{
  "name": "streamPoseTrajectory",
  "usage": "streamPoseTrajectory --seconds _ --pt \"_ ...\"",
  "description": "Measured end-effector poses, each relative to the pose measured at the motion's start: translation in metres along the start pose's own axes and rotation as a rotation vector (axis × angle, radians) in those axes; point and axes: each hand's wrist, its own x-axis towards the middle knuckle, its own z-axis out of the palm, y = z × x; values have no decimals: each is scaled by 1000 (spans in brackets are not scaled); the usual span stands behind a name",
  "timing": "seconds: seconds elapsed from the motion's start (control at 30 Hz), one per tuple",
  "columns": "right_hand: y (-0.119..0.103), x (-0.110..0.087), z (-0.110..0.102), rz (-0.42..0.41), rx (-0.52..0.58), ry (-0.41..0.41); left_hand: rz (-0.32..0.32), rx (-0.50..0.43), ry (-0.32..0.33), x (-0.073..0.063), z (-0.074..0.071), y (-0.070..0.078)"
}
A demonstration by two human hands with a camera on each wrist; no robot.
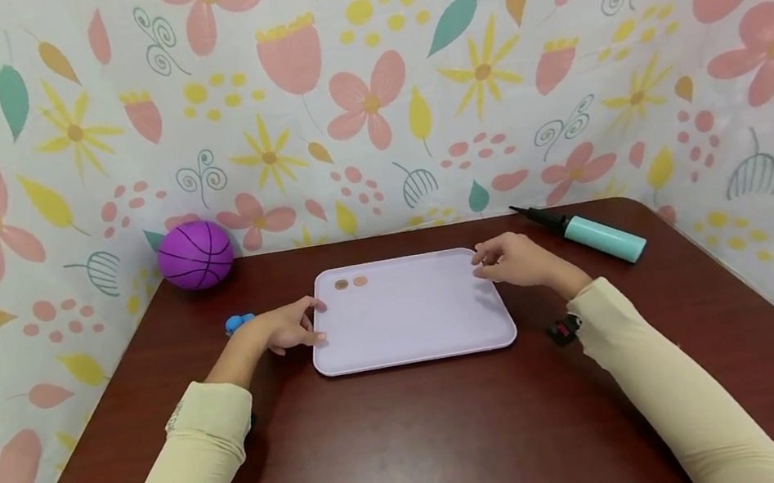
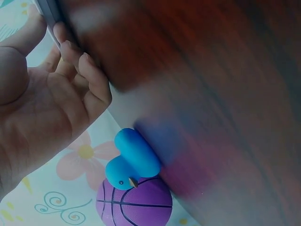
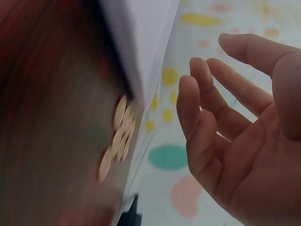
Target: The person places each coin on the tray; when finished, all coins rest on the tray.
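Observation:
A pale lilac rectangular tray lies on the dark table, with two small round coin-like discs near its far left corner. My left hand holds the tray's left rim, thumb and fingers at the edge. In the left wrist view, the other fingers curl loosely beside the rim. Over the tray's far right corner is my right hand. The right wrist view shows it apart from the tray, fingers loosely bent, nothing between them. Several copper-coloured discs lie on the table by that corner.
A blue toy duck sits left of the left hand. Behind it, a purple basketball-patterned ball rests at the table's far left corner. A teal hand pump with a black end lies at the far right. Flower-printed cloth hangs behind the table.

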Motion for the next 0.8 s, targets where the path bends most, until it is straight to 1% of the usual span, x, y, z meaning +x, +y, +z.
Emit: streamPoseTrajectory --seconds 0.07,0.17,0.33,0.47,0.57,0.8 --pt "9 -6 -4 21 15 13 8 4 -5 0 1 0" --pt "21 -8 -10 61 33 17 14 5 0 0 1 1" --pt "39 -8 -15 110 -14 -29 8 -13 0 0 2 0" --pt "52 -10 -20 152 -45 -69 17 -19 -7 0 4 -1" --pt "59 -12 -22 179 -42 -91 23 -15 -3 0 4 0" --pt "67 -11 -24 219 -50 -130 2 -12 3 2 3 -1"
